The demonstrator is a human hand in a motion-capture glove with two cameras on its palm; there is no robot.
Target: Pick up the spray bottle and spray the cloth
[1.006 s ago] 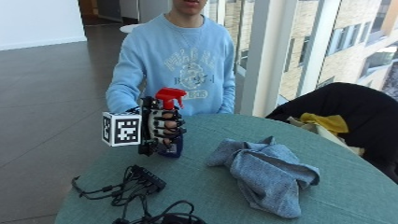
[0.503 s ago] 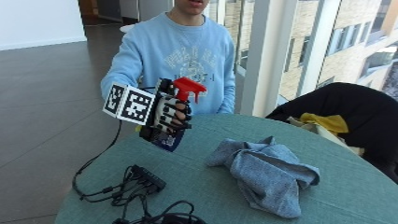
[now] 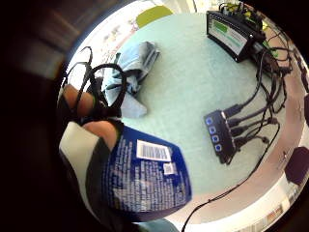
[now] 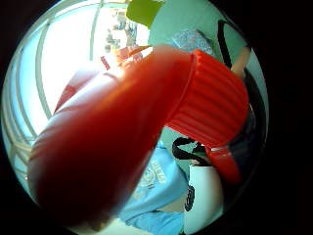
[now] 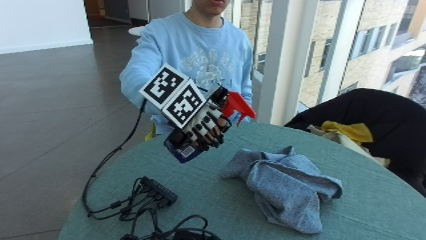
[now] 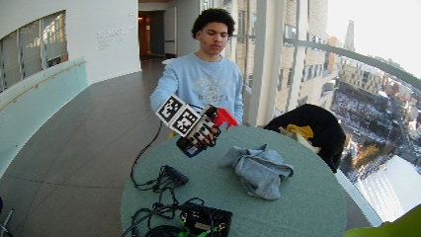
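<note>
My gloved right hand [image 5: 206,127] grips a dark blue spray bottle [image 5: 184,148] with a red trigger head [image 5: 237,106], held in the air above the near-left part of the round green table [image 5: 373,200]. The bottle is tilted, its red nozzle pointing toward the far right. A crumpled blue-grey cloth [image 5: 283,185] lies on the table to the right of and below the bottle. In the little finger side view the bottle's blue label [image 3: 145,179] fills the space by the palm, with the cloth [image 3: 130,72] beyond. The red head [image 4: 122,127] fills the thumb side view.
A black hub with cables [image 5: 156,192] lies at the table's near left, and a black box with a green label [image 3: 231,36] sits closer to the front edge. A black chair with a dark coat and a yellow item [image 5: 349,131] stands at the far right.
The hand has lifted the bottle off the table, raised it and tilted it so the nozzle leans toward the cloth's side. The cloth has not moved.
</note>
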